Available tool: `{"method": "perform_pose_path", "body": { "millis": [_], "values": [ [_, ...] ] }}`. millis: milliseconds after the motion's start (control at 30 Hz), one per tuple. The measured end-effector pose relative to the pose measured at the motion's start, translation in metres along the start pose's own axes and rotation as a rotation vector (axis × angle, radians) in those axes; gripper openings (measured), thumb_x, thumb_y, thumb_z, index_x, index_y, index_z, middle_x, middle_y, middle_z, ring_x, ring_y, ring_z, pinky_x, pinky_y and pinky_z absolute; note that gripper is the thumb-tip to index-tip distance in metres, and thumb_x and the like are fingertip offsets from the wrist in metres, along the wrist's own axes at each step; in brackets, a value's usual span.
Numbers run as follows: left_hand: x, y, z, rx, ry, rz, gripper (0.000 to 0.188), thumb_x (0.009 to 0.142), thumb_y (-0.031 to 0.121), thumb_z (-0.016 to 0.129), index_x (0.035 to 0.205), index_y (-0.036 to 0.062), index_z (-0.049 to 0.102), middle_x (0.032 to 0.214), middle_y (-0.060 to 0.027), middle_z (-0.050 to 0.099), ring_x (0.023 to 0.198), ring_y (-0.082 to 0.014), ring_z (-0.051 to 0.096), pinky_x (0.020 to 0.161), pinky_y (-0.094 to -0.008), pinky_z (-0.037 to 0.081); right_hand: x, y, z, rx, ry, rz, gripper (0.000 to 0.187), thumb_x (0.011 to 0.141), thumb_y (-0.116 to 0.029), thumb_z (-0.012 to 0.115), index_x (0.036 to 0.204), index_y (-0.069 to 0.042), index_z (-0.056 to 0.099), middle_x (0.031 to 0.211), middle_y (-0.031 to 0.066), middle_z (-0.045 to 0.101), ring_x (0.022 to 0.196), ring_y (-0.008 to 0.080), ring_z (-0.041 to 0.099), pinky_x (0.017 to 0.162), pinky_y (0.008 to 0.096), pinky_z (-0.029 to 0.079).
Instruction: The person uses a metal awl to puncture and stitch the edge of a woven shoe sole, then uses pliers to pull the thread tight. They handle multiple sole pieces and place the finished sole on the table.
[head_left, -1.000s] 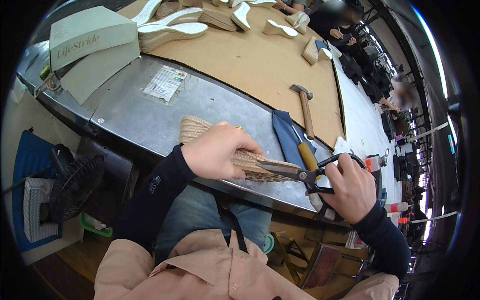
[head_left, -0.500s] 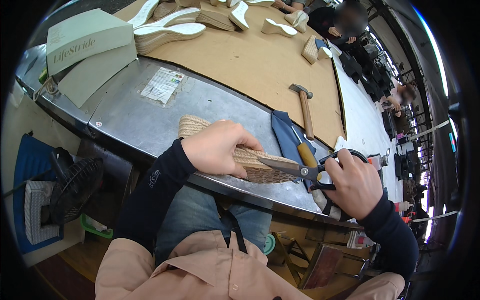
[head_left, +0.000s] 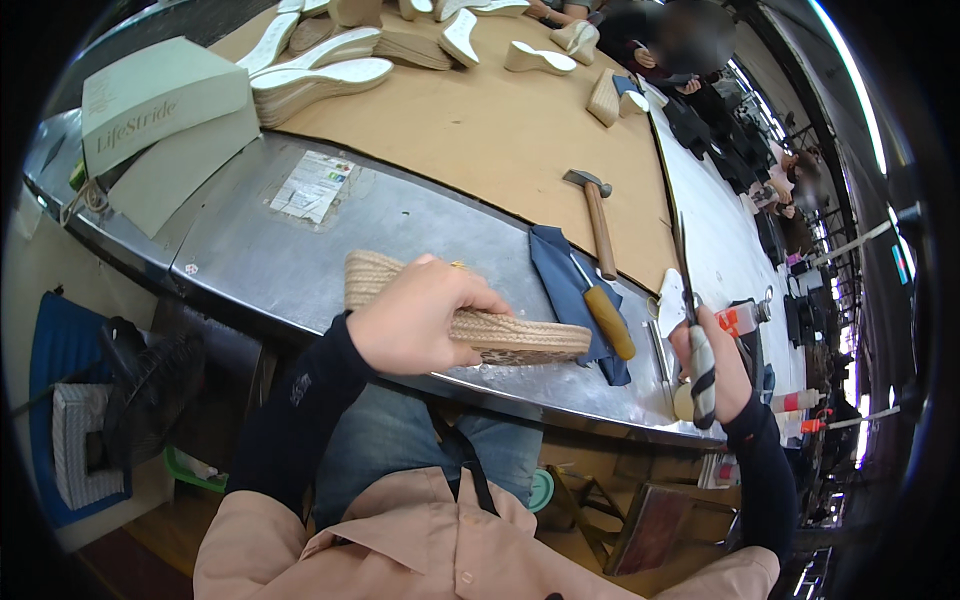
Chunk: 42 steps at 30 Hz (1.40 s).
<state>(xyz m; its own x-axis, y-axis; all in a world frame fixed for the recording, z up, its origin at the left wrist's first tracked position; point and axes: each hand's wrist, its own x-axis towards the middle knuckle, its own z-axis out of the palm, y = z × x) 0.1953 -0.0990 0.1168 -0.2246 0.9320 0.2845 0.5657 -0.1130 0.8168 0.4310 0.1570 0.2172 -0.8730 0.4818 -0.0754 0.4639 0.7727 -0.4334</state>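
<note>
A braided rope-covered wedge shoe sole (head_left: 535, 338) lies along the near edge of the metal table. My left hand (head_left: 425, 315) grips it around the middle, thumb on the near side and fingers over the top. Off to the right, my right hand (head_left: 718, 370) is closed around scissors (head_left: 686, 265). They appear nearly edge-on, blades pointing up and away, with a grey-and-black striped handle below. Between the hands, an awl (head_left: 606, 322) with a yellowish handle rests on a dark blue cloth (head_left: 560, 275).
A hammer (head_left: 600, 225) lies on the brown board (head_left: 450, 140). Several wedge soles (head_left: 325, 85) are piled at the far left beside a pale shoebox (head_left: 165, 110). A bottle with a red label (head_left: 735, 320) stands right of the scissors. Other people sit at the far right.
The scissors have come away from the sole, moving right and turning blades-up in my right hand. My left hand still holds the sole. The awl is now fully in sight.
</note>
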Motion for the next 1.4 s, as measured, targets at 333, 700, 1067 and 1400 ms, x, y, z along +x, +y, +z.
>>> {"method": "perform_pose_path", "body": {
  "millis": [333,700,1067,1400],
  "values": [
    [-0.013,0.018,0.015,0.312,0.310,-0.124,0.073,0.064,0.014,0.082,0.131,0.0099,0.052,0.111,-0.0139,0.062,0.107,-0.0321,0.057,0.094,-0.0420,0.037,0.034,0.120,0.026,-0.409,0.292,0.313,0.035,0.086,-0.027,0.058,0.083,0.007,0.064,0.080,0.0310,0.063,0.082,0.0456,0.063,0.075,0.0492,0.049],
    [-0.070,0.021,-0.007,0.548,0.250,-0.414,0.106,0.054,0.021,0.089,0.146,0.0158,0.037,0.146,-0.0202,0.036,0.140,-0.0423,0.025,0.112,-0.0537,0.018,0.129,0.122,0.062,-0.292,0.426,0.349,0.038,0.064,-0.029,0.078,0.084,0.002,0.068,0.086,0.0233,0.069,0.085,0.0372,0.068,0.078,0.0420,0.053],
    [-0.087,-0.010,-0.006,0.332,0.412,-0.209,0.097,0.054,0.013,0.087,0.141,0.0120,0.044,0.140,-0.0200,0.042,0.126,-0.0391,0.045,0.103,-0.0434,0.039,0.027,0.070,0.069,0.167,0.461,-0.197,0.014,0.081,-0.003,0.067,0.095,0.001,0.067,0.082,0.0106,0.068,0.071,0.0165,0.065,0.066,0.0276,0.050],
    [-0.082,0.014,-0.009,0.237,0.589,-0.108,0.102,0.054,0.008,0.086,0.143,0.0066,0.037,0.108,-0.0141,0.064,0.102,-0.0288,0.062,0.091,-0.0371,0.048,-0.054,-0.013,0.167,1.028,0.168,0.010,0.020,0.089,-0.002,0.065,0.108,0.002,0.059,0.096,0.0092,0.067,0.079,0.0122,0.064,0.073,0.0264,0.054]
  ]
}}
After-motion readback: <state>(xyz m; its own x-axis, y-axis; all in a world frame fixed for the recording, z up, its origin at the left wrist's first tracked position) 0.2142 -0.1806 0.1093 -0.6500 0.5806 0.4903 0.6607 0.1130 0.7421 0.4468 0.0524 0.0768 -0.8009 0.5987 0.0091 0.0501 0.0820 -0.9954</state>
